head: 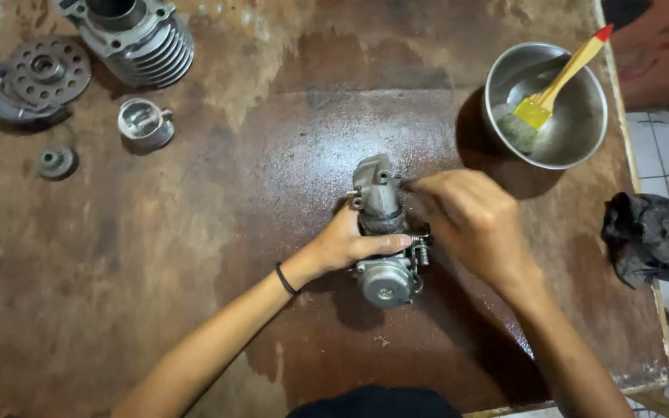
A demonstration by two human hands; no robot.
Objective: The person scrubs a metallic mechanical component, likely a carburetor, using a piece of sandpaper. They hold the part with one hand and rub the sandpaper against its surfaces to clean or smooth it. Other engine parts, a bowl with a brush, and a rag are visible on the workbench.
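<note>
Left hand (344, 241): your fingers wrap the carburetor (382, 232) around its middle, thumb across the front.
Right hand (470, 220): your fingertips are pinched together at its upper right side; whether they grip anything there, you cannot tell.
Carburetor: mid-table (156, 271), upright between both hands.
Bowl (574, 131): far right, yellow brush (555, 89) leaning inside.
Rag (648, 236): black, at the right edge.
Cylinder (137, 35): far left, piston (145, 121) just below it.

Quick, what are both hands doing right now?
Left hand: closed around the carburetor, holding it on the table.
Right hand: fingers pinched at the carburetor's upper side; what they hold cannot be told.
</note>
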